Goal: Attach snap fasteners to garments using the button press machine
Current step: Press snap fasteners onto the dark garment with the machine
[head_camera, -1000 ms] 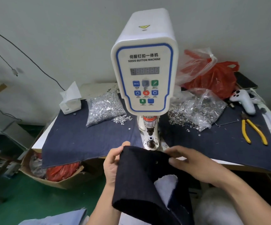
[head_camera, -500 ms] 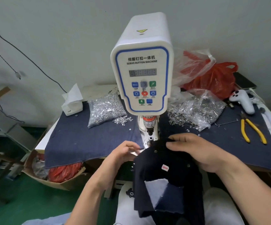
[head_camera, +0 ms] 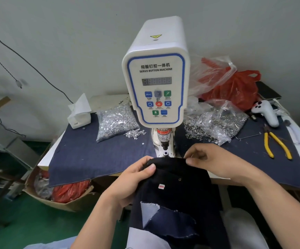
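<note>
A white servo button press machine (head_camera: 156, 83) stands at the table's middle, its lower die (head_camera: 165, 153) just beyond the cloth. A dark denim garment (head_camera: 178, 191) hangs from the table's front edge over my lap, with one metal snap (head_camera: 180, 179) and a small red-white label (head_camera: 161, 186) showing. My left hand (head_camera: 136, 178) pinches the garment's top edge at the left. My right hand (head_camera: 217, 160) pinches the same edge at the right, thumb and fingers closed on the cloth.
Clear bags of silver snap parts lie left (head_camera: 116, 121) and right (head_camera: 217, 121) of the machine. Yellow-handled pliers (head_camera: 276, 144), a white controller (head_camera: 266, 112), a tissue box (head_camera: 79, 114) and red plastic bags (head_camera: 235, 87) sit on the denim-covered table (head_camera: 95, 155). A cardboard box (head_camera: 61, 196) stands below left.
The garment was turned over and spread, its top edge brought up to the lower die. Both hands shifted from holding a folded bundle to pinching that top edge.
</note>
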A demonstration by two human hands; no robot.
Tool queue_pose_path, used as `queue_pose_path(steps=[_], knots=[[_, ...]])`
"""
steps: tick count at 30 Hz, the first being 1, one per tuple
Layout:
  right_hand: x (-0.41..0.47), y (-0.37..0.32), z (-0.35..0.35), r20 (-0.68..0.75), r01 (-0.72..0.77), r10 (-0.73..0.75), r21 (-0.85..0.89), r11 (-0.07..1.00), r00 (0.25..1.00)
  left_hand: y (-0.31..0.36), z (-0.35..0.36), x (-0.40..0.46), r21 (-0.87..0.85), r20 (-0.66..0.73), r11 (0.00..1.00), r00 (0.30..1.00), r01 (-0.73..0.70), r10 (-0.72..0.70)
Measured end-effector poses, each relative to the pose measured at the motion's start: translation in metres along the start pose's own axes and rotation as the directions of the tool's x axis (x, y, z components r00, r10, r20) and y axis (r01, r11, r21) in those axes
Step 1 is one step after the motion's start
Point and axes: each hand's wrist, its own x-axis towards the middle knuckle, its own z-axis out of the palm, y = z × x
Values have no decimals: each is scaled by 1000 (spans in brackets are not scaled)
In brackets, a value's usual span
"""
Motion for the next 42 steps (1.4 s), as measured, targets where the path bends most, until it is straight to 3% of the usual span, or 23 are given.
queue_pose_path(steps=[3,5,7,9,12,16,20,23,26,35,42], knots=[[21,22,-8,-338,-79,13,-181,980,941,0,-12,8,303,-82,951,996,70,-47],[37,34,-22,-559,-229,-11,-358,905,829,8,-17,15,318,-109,944,993,87,-55],[51,48,-36,-640,-332,-15,-418,845,768,17,-17,27,343,-134,925,983,162,-123],[62,59,-43,-659,-386,-18,-463,798,752,29,-16,38,492,-267,813,943,312,-200],[73,70,-47,-703,-428,-49,-485,763,710,32,-31,48,472,-463,835,885,283,-38],[81,74,-50,-776,-467,-44,-423,776,629,27,-52,73,724,-565,616,780,312,268],[75,76,-30,-782,-340,-199,-465,817,591,13,-55,103,727,-656,533,668,433,351],[66,79,-26,-751,-254,-273,-504,826,601,4,-53,117,765,-637,448,647,462,420],[63,83,-24,-675,-196,-376,-611,767,635,-3,-54,121,776,-625,459,621,433,473],[77,90,-21,-566,-279,-359,-748,602,743,-7,-53,115,858,-501,388,715,337,487],[77,93,-21,-545,-205,-394,-741,639,740,-4,-52,120,789,-595,497,651,361,471]])
